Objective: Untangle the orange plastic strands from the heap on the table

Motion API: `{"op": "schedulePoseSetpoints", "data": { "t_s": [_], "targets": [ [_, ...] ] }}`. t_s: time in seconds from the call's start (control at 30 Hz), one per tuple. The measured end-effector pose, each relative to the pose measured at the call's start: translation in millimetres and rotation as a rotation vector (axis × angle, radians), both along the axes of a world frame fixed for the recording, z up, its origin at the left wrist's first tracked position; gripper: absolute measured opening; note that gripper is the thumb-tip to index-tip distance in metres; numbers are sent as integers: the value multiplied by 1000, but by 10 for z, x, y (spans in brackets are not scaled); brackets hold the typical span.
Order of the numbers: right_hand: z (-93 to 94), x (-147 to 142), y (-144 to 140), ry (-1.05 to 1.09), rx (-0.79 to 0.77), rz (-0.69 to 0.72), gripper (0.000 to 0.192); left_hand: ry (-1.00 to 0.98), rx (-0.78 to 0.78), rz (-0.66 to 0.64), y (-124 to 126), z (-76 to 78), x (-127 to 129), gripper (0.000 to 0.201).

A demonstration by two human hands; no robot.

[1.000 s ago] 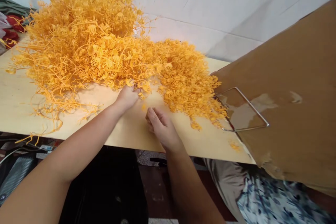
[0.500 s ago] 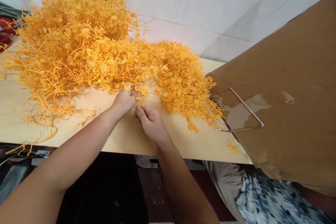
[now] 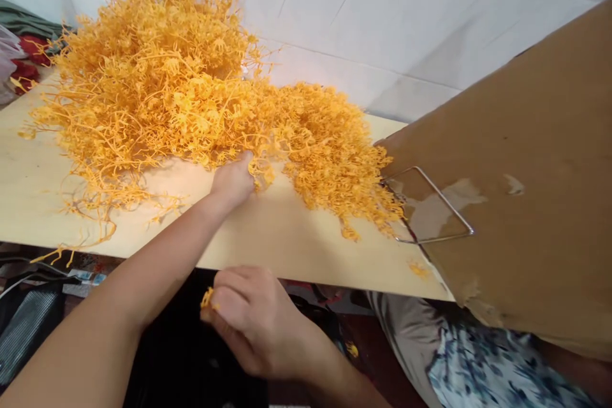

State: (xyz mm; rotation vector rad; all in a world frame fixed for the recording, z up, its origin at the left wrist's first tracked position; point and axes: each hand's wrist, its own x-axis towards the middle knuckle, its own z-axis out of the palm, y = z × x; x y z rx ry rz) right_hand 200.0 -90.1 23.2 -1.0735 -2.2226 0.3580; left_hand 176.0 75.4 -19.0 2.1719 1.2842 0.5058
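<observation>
A large tangled heap of yellow-orange plastic flower sprigs rises on the left of the table. A denser mound of similar yellow-orange pieces lies to its right. My left hand is closed at the heap's front edge, with a yellow-orange sprig sticking out past its fingers. Over my lap, off the table's front edge, my right hand is closed around small yellow-orange bits that peep out at the fingertips. Most of what either hand holds is hidden.
A tall cardboard box stands at the right, with a bent metal wire frame against it. Behind is a white tiled wall. Red and green items lie far left. Another person's patterned clothing shows at the lower right.
My right hand has pulled back from beside the left hand, down past the table edge, carrying small yellow-orange bits. The left hand stays at the heap; the view has shifted slightly.
</observation>
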Motion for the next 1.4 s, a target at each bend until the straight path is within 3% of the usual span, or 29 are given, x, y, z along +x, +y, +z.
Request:
{"op": "schedulePoseSetpoints", "data": {
  "t_s": [0.07, 0.13, 0.23, 0.3, 0.5, 0.63, 0.73, 0.8, 0.93, 1.07, 1.27, 1.4],
  "targets": [
    [97, 19, -8, 88, -36, -49, 25, -78, -6, 45, 38, -38, -1, 33],
    [114, 167, 49, 318, -192, -228, 24, -180, -49, 64, 66, -87, -1, 30],
    [21, 442, 180, 690, -415, -518, 28, -333, -127, 39, 94, -154, 8, 27],
    [-75, 532, 262, 836, -494, -602, 27, -402, -151, 15, 106, -176, 17, 25],
    [-301, 446, 492, 1022, -716, -505, 27, -390, -126, 14, 92, -130, 14, 25],
    [-322, 505, 617, 1239, -964, -437, 32, -359, -112, 22, 47, -82, 4, 29],
    [-314, 567, 697, 1318, -1052, -433, 42, -371, -87, 5, 0, -58, 6, 33],
    [-328, 581, 756, 1306, -1024, -466, 45, -371, -47, -15, -36, -51, 12, 35],
    [-388, 554, 842, 1250, -826, -518, 44, -397, -30, -56, -75, -64, 31, 38],
    [-425, 467, 790, 1137, -674, -552, 37, -344, -64, -3, -62, -62, 39, 38],
    [-481, 434, 626, 700, -272, -718, 35, -209, -26, -103, -145, 12, 19, 28],
    [-479, 424, 503, 404, -110, -797, 35, -228, -64, -136, -151, -8, 38, 24]
  ]
}}
